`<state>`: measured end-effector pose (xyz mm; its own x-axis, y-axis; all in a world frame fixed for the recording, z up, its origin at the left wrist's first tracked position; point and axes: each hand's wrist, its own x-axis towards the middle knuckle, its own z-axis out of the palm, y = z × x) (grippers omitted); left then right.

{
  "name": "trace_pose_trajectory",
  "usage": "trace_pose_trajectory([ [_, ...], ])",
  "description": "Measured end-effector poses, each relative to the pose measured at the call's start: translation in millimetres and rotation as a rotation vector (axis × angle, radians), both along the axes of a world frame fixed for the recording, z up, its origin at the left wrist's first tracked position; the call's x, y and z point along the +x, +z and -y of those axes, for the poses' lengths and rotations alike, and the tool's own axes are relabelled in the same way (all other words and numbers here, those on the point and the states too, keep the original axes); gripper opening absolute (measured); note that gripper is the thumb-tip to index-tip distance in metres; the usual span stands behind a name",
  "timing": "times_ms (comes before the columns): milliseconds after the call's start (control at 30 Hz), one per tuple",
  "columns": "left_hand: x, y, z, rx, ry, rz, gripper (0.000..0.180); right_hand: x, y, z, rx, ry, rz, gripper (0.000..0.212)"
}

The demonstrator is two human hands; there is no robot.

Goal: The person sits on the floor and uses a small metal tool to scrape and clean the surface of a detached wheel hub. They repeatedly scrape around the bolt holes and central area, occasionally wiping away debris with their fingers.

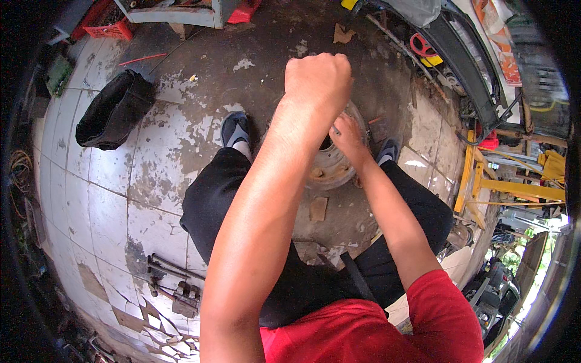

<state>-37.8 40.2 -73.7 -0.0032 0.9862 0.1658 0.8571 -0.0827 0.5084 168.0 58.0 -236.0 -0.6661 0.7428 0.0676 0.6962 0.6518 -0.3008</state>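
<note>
Between my feet lies a round, worn metal wheel hub (339, 171) with a dark central opening and bolts around it. My left hand (318, 77) is raised high above it in a closed fist, its back toward me; whatever the fingers hold is hidden. Lower down, at the hub's opening, my right hand (349, 138) has its fingers closed around a small dark piece whose kind I cannot make out. My left forearm covers the hub's left part.
A black bucket-like container (115, 110) lies at left. A metal clamp-like tool (181, 293) rests on broken tiles. Cardboard (318, 209) lies near the hub. At right stand a yellow frame (505, 189) and a long black panel (463, 57). A red crate (109, 30) sits far left.
</note>
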Motion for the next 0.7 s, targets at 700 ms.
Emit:
trace_pose_trajectory([
  [700,11,4,1,-0.314,-0.189,-0.087,0.035,-13,-21,12,-0.105,-0.196,0.156,0.058],
])
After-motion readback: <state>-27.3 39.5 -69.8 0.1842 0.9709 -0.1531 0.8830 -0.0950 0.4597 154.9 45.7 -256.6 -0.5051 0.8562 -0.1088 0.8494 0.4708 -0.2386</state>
